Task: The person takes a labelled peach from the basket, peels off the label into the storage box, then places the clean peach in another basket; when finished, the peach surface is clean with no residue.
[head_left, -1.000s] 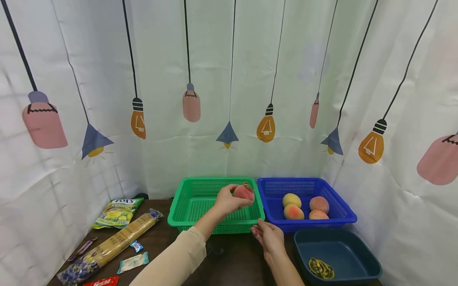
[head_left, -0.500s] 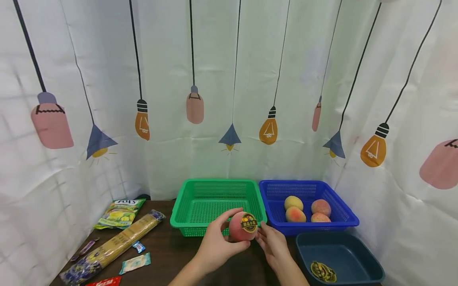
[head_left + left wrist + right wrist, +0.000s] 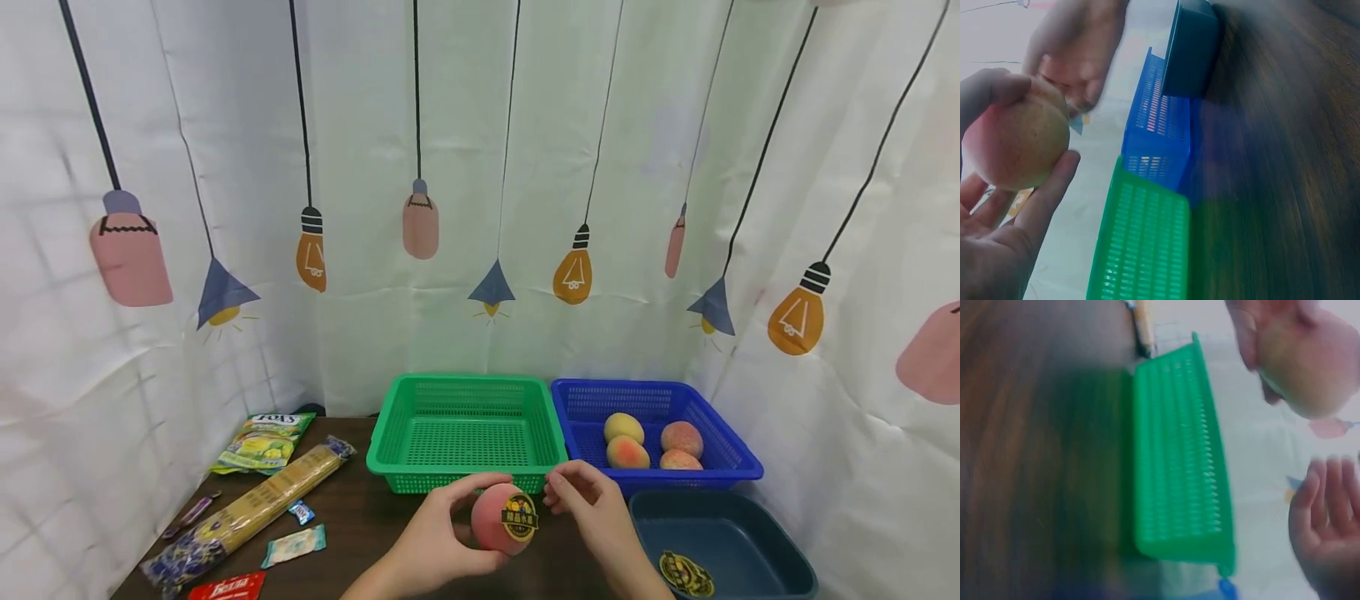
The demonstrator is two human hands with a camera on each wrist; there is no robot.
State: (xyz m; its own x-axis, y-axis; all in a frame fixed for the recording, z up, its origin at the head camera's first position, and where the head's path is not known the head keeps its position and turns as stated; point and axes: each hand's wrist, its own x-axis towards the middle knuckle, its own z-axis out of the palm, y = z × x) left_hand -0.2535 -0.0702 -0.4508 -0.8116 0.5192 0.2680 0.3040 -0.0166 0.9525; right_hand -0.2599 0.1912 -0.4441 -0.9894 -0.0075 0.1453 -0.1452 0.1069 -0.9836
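Note:
My left hand (image 3: 435,537) grips a pink peach (image 3: 487,521) between thumb and fingers, in front of the green basket. A round black-and-gold sticker (image 3: 519,517) on the peach faces right. Just right of the fruit is my right hand (image 3: 603,521), its fingers loosely bent. In the right wrist view the right hand (image 3: 1329,519) stands apart from the peach (image 3: 1307,362), with nothing visible in it. The left wrist view shows the peach's paler side (image 3: 1022,137) held above table height, with the right hand (image 3: 1079,50) blurred behind it.
Behind the hands stands a bare green basket (image 3: 465,437). A blue basket (image 3: 667,479) beside it holds several peaches (image 3: 626,452). A dark teal tray (image 3: 750,537) at right contains a loose sticker (image 3: 686,573). Packaged snacks (image 3: 262,442) and a long noodle pack (image 3: 255,508) lie left.
The left hand has brought the peach from over the green basket down and nearer, turning its sticker into view. The right hand met the peach's side, then drew slightly away to the right.

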